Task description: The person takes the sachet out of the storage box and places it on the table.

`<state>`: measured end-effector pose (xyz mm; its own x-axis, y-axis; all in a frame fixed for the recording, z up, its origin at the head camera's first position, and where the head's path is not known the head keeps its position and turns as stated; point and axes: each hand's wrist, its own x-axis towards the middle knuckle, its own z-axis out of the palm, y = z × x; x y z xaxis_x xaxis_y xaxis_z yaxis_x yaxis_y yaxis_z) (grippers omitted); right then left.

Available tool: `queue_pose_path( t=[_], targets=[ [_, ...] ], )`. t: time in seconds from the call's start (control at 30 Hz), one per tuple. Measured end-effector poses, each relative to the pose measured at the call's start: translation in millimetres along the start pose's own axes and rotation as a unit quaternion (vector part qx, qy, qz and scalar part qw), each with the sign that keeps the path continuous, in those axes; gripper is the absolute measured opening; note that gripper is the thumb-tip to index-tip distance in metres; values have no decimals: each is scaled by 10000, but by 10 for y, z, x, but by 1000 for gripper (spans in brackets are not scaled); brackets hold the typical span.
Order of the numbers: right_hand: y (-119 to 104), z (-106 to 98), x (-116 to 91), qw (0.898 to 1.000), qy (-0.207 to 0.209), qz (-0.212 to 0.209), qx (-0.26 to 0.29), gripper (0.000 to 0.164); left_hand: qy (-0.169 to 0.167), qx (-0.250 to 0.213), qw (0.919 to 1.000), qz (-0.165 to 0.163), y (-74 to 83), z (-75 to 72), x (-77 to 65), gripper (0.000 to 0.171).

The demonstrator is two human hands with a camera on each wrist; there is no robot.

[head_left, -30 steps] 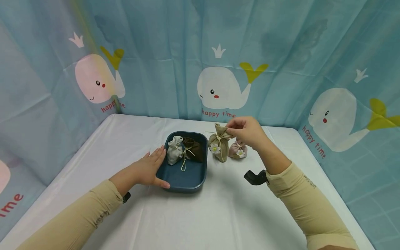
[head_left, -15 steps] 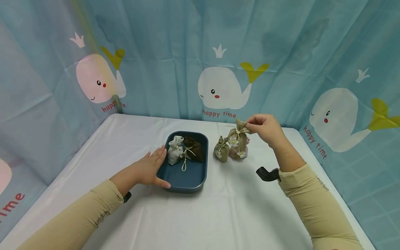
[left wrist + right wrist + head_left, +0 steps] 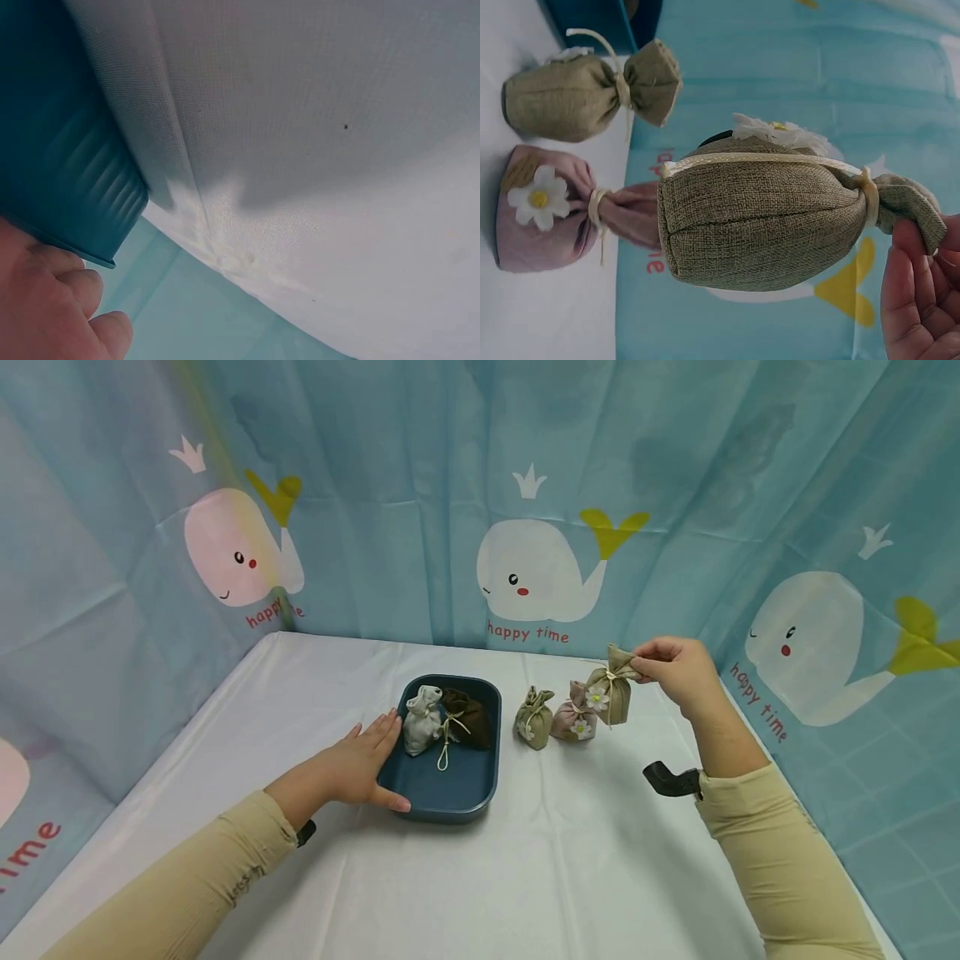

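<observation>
My right hand [image 3: 678, 670] pinches the gathered top of a khaki drawstring pouch [image 3: 765, 221], which has a white flower on its side and hangs above the table. Just left of it a pink pouch [image 3: 574, 717] with a white flower stands on the cloth. Beside that one is an olive pouch [image 3: 534, 718]. My left hand [image 3: 352, 767] rests against the left wall of a dark blue bin [image 3: 442, 814], fingers straight and thumb near its front corner. A grey pouch [image 3: 422, 721] and a dark brown pouch [image 3: 474, 720] with a cream cord lie inside.
A white cloth [image 3: 480, 893] covers the table. Behind and at the sides hangs a blue curtain [image 3: 375, 527] with printed whales, close to the table's back edge. Dark wrist mounts [image 3: 671, 780] stick out near the sleeves.
My right hand has carried the khaki pouch to the right, past the pink one. That uncovers the olive pouch, then the pink pouch. The left hand and bin have stayed put.
</observation>
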<state>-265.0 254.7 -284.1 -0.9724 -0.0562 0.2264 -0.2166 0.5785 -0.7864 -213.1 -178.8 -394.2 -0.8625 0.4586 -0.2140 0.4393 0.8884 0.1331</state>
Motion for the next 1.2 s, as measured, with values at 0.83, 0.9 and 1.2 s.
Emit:
queue_pose_path(
  t=[0.83,0.9,1.2],
  targets=[
    [434,-142,-24,9991,285,312,-2,22,-28,-31,10000,19,6,-18,11,133],
    [463,-145,-19,9990,302,319,14,22,-22,-10,10000,28,6,-21,10,133],
    [605,-87,-22,9972,357,614,-224,18,-55,-65,10000,32,11,-26,1,130]
  ],
)
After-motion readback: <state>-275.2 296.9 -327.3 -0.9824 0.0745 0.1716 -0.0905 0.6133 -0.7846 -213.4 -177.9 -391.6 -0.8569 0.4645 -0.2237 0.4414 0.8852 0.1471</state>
